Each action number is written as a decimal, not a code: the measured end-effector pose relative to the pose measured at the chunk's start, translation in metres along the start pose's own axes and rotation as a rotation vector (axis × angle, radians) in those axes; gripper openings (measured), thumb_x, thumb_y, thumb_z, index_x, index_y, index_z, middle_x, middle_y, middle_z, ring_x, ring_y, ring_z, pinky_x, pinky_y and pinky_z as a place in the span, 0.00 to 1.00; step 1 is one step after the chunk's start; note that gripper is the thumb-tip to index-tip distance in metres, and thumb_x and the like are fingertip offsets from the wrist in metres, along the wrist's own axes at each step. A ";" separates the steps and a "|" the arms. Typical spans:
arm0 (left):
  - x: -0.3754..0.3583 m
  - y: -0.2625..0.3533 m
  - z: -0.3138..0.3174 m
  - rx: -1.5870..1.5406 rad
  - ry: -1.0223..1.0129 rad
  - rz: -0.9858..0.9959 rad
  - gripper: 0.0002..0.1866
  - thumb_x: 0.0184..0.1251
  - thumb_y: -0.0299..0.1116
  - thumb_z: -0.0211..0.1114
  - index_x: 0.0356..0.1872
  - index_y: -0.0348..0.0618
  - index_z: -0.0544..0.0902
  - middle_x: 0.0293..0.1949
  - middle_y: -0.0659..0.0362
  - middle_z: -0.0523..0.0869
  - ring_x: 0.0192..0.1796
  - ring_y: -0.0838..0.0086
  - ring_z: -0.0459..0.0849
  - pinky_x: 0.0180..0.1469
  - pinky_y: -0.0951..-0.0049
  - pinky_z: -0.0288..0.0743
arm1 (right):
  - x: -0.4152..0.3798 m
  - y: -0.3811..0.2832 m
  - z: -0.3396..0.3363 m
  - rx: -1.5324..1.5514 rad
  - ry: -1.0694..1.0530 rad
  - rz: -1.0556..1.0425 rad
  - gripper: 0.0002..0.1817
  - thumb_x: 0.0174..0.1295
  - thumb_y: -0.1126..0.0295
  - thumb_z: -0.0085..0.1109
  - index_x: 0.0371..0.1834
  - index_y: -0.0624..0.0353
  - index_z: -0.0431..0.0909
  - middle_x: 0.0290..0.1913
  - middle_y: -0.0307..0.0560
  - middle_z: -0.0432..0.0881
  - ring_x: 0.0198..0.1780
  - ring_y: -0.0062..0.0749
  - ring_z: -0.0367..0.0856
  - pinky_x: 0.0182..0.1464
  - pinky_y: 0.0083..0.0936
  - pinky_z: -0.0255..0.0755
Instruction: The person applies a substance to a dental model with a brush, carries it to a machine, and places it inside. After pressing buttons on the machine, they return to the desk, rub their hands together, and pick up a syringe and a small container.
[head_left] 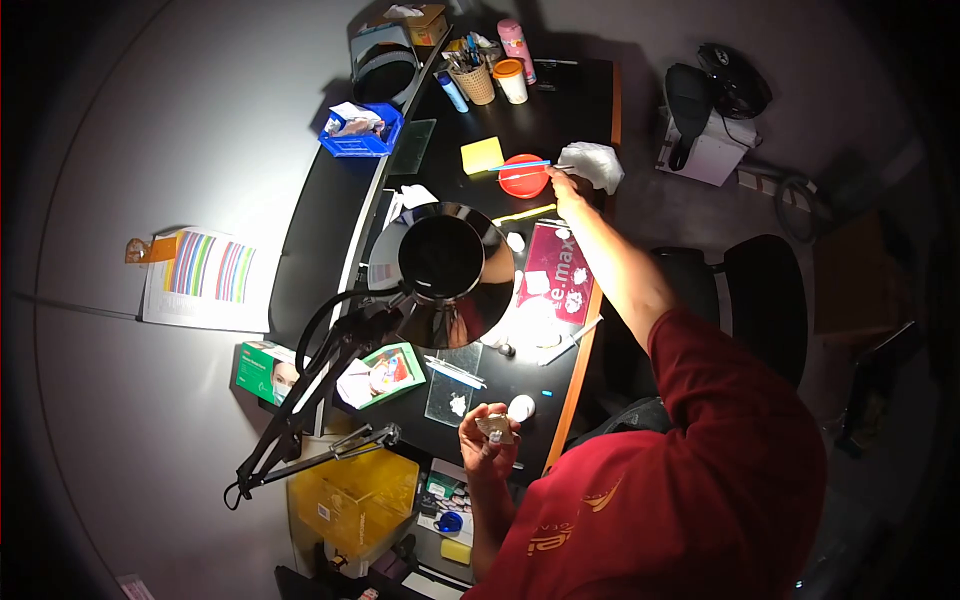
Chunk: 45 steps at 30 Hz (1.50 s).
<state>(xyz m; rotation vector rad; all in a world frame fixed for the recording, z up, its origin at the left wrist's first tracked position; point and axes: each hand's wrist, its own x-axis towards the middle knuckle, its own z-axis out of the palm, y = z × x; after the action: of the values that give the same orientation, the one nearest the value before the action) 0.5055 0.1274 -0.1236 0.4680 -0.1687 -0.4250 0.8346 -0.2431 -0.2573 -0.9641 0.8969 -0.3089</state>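
Note:
My left hand [484, 446] is closed around a small pale piece [495, 428] resembling a dental model, held above the front edge of the desk. Just beside it stands a round white jar or lid [521, 407]. My right hand [566, 192] reaches far across the desk to a red bowl [523, 182]. Its fingers are pinched on a thin stick-like tool [530, 176]; its exact kind is too small to make out. A blue stick [518, 165] lies across the bowl. Crumpled white tissue or plastic [592, 165] is next to the right hand.
A black lamp [440, 255] on a jointed arm overhangs the desk. Below are a magenta mat [558, 262] with white scraps and a dark glass slab [442, 402]. Yellow notes [482, 156], a brush cup [473, 84] and a blue bin [362, 135] sit further off.

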 end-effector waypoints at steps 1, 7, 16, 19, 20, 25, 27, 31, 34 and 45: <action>0.002 -0.001 0.001 0.012 -0.003 -0.002 0.33 0.58 0.21 0.74 0.67 0.41 0.74 0.62 0.43 0.79 0.55 0.52 0.85 0.52 0.60 0.87 | -0.010 -0.004 -0.009 0.012 -0.017 0.003 0.19 0.58 0.46 0.70 0.28 0.44 0.74 0.20 0.23 0.65 0.18 0.10 0.57 0.20 0.13 0.50; 0.009 -0.021 0.019 -0.016 -0.020 -0.094 0.33 0.58 0.21 0.74 0.67 0.41 0.73 0.61 0.45 0.80 0.54 0.54 0.85 0.49 0.63 0.88 | -0.128 -0.020 -0.138 -0.004 -0.080 0.080 0.22 0.58 0.43 0.70 0.22 0.40 0.68 0.19 0.21 0.60 0.16 0.10 0.53 0.19 0.14 0.45; 0.042 -0.082 0.058 0.253 -0.180 -0.487 0.26 0.59 0.27 0.75 0.60 0.40 0.78 0.55 0.51 0.83 0.46 0.64 0.88 0.47 0.67 0.84 | -0.298 -0.012 -0.361 0.048 0.124 0.071 0.13 0.64 0.63 0.69 0.27 0.52 0.75 0.21 0.31 0.70 0.19 0.12 0.64 0.21 0.13 0.54; 0.049 -0.119 0.106 0.199 -0.261 -0.517 0.25 0.60 0.32 0.75 0.57 0.41 0.78 0.49 0.54 0.84 0.42 0.70 0.87 0.40 0.73 0.84 | -0.348 -0.026 -0.395 0.123 0.130 0.057 0.12 0.65 0.64 0.68 0.29 0.53 0.75 0.23 0.32 0.71 0.22 0.15 0.67 0.24 0.16 0.58; 0.049 -0.135 0.117 0.163 -0.312 -0.513 0.26 0.60 0.32 0.75 0.59 0.41 0.77 0.51 0.53 0.84 0.44 0.68 0.88 0.42 0.73 0.84 | -0.363 -0.030 -0.405 0.158 0.119 0.040 0.11 0.64 0.65 0.68 0.30 0.54 0.76 0.24 0.33 0.72 0.23 0.15 0.67 0.25 0.16 0.58; 0.033 -0.219 0.153 -0.017 -0.570 -0.658 0.30 0.63 0.24 0.70 0.68 0.42 0.73 0.63 0.47 0.80 0.56 0.61 0.87 0.51 0.67 0.85 | -0.435 -0.048 -0.470 0.302 0.132 -0.068 0.09 0.65 0.69 0.67 0.31 0.55 0.76 0.25 0.35 0.73 0.25 0.18 0.68 0.28 0.18 0.61; 0.014 -0.257 0.172 -0.045 -0.592 -0.710 0.30 0.63 0.24 0.70 0.67 0.43 0.74 0.63 0.48 0.80 0.56 0.62 0.87 0.52 0.67 0.85 | -0.468 -0.057 -0.500 0.348 0.140 -0.115 0.09 0.65 0.70 0.67 0.30 0.55 0.75 0.24 0.35 0.73 0.25 0.18 0.68 0.28 0.18 0.61; -0.038 -0.339 0.212 -0.061 -0.652 -0.823 0.30 0.63 0.24 0.71 0.67 0.44 0.73 0.63 0.48 0.79 0.57 0.60 0.86 0.53 0.65 0.86 | -0.527 -0.063 -0.584 0.386 0.173 -0.211 0.10 0.66 0.72 0.64 0.28 0.54 0.75 0.24 0.36 0.74 0.26 0.18 0.67 0.29 0.18 0.58; -0.085 -0.401 0.250 -0.112 -0.691 -0.935 0.30 0.63 0.24 0.71 0.68 0.44 0.73 0.64 0.48 0.78 0.57 0.59 0.86 0.53 0.65 0.86 | -0.568 -0.063 -0.652 0.385 0.246 -0.279 0.09 0.67 0.73 0.62 0.28 0.55 0.75 0.24 0.35 0.73 0.25 0.17 0.66 0.30 0.19 0.58; -0.268 -0.617 0.372 -0.121 -0.969 -1.500 0.34 0.60 0.28 0.76 0.67 0.43 0.72 0.64 0.49 0.77 0.55 0.57 0.85 0.51 0.62 0.87 | -0.744 -0.052 -0.823 0.469 0.804 -0.642 0.07 0.64 0.73 0.65 0.29 0.58 0.77 0.24 0.32 0.75 0.27 0.15 0.68 0.30 0.18 0.60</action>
<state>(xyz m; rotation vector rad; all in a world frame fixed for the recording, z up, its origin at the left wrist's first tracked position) -0.0501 -0.4037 -0.1023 0.1491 -0.7235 -2.1208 -0.2530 -0.3064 -0.0397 -0.6495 1.1337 -1.4642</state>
